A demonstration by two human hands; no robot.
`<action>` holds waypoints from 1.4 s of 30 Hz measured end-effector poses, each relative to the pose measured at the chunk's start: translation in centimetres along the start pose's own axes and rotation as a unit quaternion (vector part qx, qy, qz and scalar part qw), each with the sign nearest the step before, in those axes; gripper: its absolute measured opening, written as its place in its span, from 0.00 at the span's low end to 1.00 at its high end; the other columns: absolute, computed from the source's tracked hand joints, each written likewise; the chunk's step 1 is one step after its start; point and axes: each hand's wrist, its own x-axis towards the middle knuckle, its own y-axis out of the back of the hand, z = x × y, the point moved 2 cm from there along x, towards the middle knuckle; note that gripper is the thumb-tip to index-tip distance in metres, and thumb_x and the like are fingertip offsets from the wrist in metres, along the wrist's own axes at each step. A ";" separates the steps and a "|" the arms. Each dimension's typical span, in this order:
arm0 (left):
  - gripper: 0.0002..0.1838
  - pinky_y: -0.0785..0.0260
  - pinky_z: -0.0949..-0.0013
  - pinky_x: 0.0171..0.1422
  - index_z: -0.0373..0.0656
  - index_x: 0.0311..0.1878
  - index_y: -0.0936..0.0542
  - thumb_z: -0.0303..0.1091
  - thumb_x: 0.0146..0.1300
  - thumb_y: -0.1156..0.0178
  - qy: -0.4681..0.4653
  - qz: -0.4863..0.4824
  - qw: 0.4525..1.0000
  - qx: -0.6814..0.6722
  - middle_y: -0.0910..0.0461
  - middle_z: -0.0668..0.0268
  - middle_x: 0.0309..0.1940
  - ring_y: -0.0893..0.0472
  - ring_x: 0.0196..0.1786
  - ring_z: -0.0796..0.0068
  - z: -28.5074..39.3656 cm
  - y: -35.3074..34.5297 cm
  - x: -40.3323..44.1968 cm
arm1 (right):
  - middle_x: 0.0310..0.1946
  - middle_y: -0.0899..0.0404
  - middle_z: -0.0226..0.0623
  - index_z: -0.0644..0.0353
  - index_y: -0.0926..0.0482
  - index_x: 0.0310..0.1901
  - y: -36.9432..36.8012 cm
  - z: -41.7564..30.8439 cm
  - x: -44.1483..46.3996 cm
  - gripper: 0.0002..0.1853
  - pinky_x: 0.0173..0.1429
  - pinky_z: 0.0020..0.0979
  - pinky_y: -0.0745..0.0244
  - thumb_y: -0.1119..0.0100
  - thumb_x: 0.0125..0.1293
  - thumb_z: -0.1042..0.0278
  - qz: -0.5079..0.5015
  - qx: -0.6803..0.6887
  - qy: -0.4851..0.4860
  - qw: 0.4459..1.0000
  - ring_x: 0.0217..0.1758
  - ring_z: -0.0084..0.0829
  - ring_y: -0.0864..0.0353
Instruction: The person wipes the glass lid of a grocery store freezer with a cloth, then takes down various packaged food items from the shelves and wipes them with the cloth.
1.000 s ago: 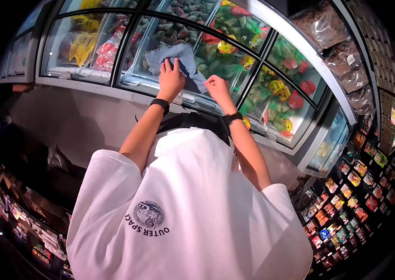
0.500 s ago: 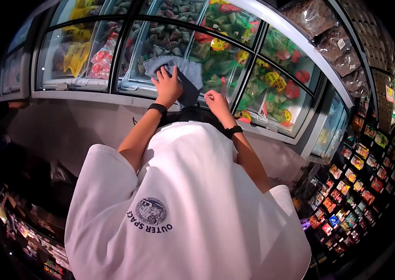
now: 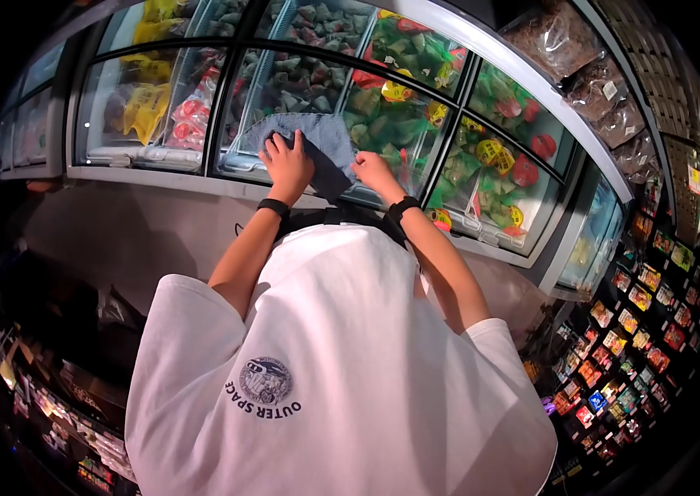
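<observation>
A grey-blue cloth (image 3: 327, 136) lies on the glass lid (image 3: 238, 169) of a freezer chest, its darker lower part folded towards me. My left hand (image 3: 290, 168) presses on the cloth's left part with fingers stretched and spread. At the cloth's right edge, the fingers of my right hand (image 3: 375, 173) are curled together and seem to pinch it. Under the glass, green bags (image 3: 383, 112) with red and yellow labels sit beside dark wrapped pieces (image 3: 304, 78). Each wrist wears a black band.
Yellow packs (image 3: 147, 107) and red-and-white packs (image 3: 193, 116) fill the left freezer section. Bagged brown goods (image 3: 552, 37) hang over the far right rim. A rack of small colourful packets (image 3: 614, 343) stands at right. The freezer's pale front wall (image 3: 135, 207) is close before me.
My right hand has moved left and up to the cloth's edge. My left hand and the cloth have shifted slightly towards me, and the cloth is spread wider. The view has tilted a little.
</observation>
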 end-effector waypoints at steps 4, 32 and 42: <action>0.33 0.50 0.26 0.72 0.57 0.72 0.27 0.40 0.60 0.39 0.007 -0.045 0.997 -0.056 0.37 0.38 0.71 0.38 0.72 0.30 -0.8 0.0 0.9 | 0.29 0.16 0.41 0.63 0.19 0.37 6.7 -4.1 0.0 0.12 0.39 0.38 0.24 0.34 0.64 0.61 -0.042 -0.110 0.023 0.993 0.33 0.38 0.16; 0.38 0.55 0.22 0.74 0.58 0.75 0.31 0.40 0.57 0.39 -0.035 0.000 0.990 -0.135 0.43 0.29 0.73 0.48 0.73 0.11 3.9 -0.1 7.0 | 0.81 0.47 0.39 0.45 0.37 0.77 3.2 -4.8 -0.5 0.36 0.81 0.59 0.54 0.40 0.67 0.65 0.080 -0.288 0.155 0.942 0.84 0.48 0.51; 0.41 0.55 0.25 0.76 0.59 0.77 0.33 0.42 0.57 0.37 -0.023 0.010 0.996 -0.089 0.44 0.37 0.77 0.48 0.75 0.18 1.6 -0.5 8.8 | 0.78 0.42 0.40 0.52 0.30 0.72 1.2 -8.9 3.9 0.35 0.80 0.64 0.53 0.36 0.62 0.60 0.079 -0.284 0.197 0.935 0.83 0.49 0.50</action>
